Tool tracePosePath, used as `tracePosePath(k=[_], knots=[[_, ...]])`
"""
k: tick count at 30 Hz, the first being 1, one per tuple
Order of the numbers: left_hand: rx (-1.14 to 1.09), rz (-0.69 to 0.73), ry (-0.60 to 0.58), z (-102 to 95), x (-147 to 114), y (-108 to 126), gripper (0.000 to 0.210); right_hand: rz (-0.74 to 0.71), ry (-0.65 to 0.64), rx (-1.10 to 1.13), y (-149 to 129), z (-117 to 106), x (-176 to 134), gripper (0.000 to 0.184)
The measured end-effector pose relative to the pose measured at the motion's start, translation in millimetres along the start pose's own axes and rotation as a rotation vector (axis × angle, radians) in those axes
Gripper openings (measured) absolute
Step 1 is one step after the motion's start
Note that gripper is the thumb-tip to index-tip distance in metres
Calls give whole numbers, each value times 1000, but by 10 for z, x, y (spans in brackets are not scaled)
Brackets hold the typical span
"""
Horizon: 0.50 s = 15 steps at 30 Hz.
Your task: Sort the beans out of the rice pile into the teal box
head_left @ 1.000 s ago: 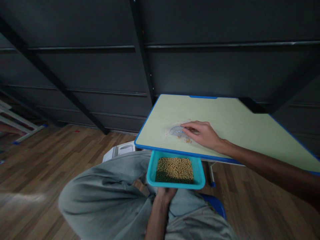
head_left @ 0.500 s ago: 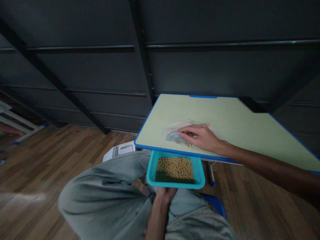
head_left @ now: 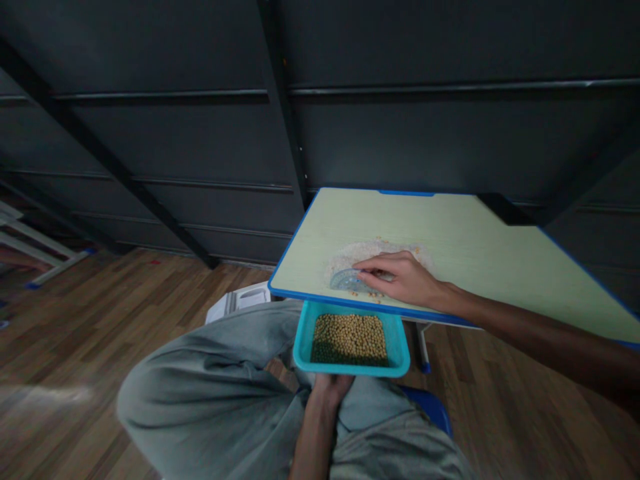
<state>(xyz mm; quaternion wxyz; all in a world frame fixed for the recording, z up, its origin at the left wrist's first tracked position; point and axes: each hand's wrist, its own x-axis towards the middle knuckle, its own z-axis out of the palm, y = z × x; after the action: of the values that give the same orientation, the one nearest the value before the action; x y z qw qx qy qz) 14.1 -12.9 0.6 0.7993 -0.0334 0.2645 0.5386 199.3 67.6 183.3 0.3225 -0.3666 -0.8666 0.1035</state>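
Between the thumb and fingers of my right hand [head_left: 403,277] is a clear, bluish protractor [head_left: 344,280], its flat face near the tabletop [head_left: 450,233]. A few loose tan beans [head_left: 373,295] lie beside it, close to the table's front edge. White grains [head_left: 357,251] are spread thinly behind the protractor. Just below that edge, my left hand [head_left: 334,385] supports a turquoise tray [head_left: 403,353] from underneath; its fingers are mostly hidden. Many tan, soybean-like beans [head_left: 350,337] fill the tray's bottom.
A black flat object [head_left: 506,210] lies at the table's far right corner. Behind the table stands a dark panelled wall [head_left: 400,140]. My legs [head_left: 215,393] are under the tray, with a blue seat [head_left: 430,408] and a white plastic item [head_left: 245,298] nearby.
My right hand and the protractor have shifted slightly toward me, and the loose beans sit a little closer to the table's front edge. The tray and left hand stay put.
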Motion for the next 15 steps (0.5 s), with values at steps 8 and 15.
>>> tracePosePath(k=[8, 15], knots=[[4, 4, 6, -62, 28, -8, 31, -10, -5, 38, -25, 4, -11, 25], [38, 17, 20, 4, 3, 5, 29, -24, -4, 66, -54, -4, -12, 24]])
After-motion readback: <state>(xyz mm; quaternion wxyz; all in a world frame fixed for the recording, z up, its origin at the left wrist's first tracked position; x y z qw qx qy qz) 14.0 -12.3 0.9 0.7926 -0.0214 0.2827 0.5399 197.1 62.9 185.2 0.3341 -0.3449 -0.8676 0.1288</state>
